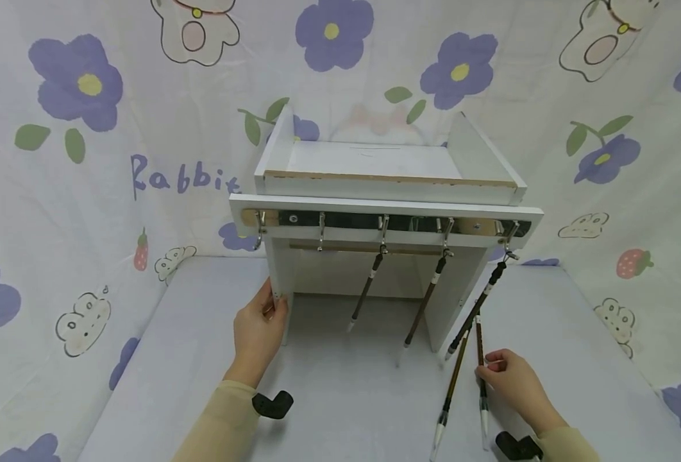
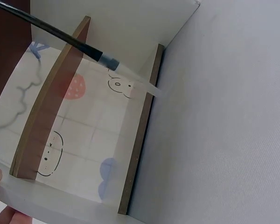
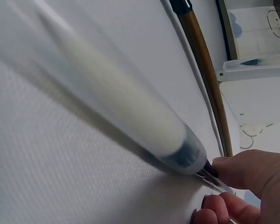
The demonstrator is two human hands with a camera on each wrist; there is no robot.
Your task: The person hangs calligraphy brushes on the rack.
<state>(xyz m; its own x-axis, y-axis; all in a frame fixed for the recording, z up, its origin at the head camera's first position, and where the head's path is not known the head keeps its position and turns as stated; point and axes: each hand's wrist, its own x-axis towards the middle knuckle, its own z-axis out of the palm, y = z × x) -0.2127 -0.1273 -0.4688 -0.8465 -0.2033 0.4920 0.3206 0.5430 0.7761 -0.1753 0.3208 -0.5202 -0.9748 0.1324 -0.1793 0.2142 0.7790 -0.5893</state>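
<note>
The right hand [image 1: 513, 385] pinches a thin dark-brown brush with white bristles inside a clear plastic cap [image 1: 482, 399] between thumb and fingers, on the handle not far above the cap. This brush is at the right part of the white table [image 1: 346, 398], between the rack and the table's right edge; whether it touches the surface, I cannot tell. Just beside it lies a second brown-handled capped brush [image 1: 453, 382]. The left hand [image 1: 260, 333] has its fingers curled on the left side panel of the white board rack [image 1: 346, 187]. From its hooks hang three capped brushes [image 1: 426, 301]. I judge the pinched brush light and stiff, its smooth handle slightly slippery; the handle is the better place to hold, because the cap may slide off and bristles are soft.
</note>
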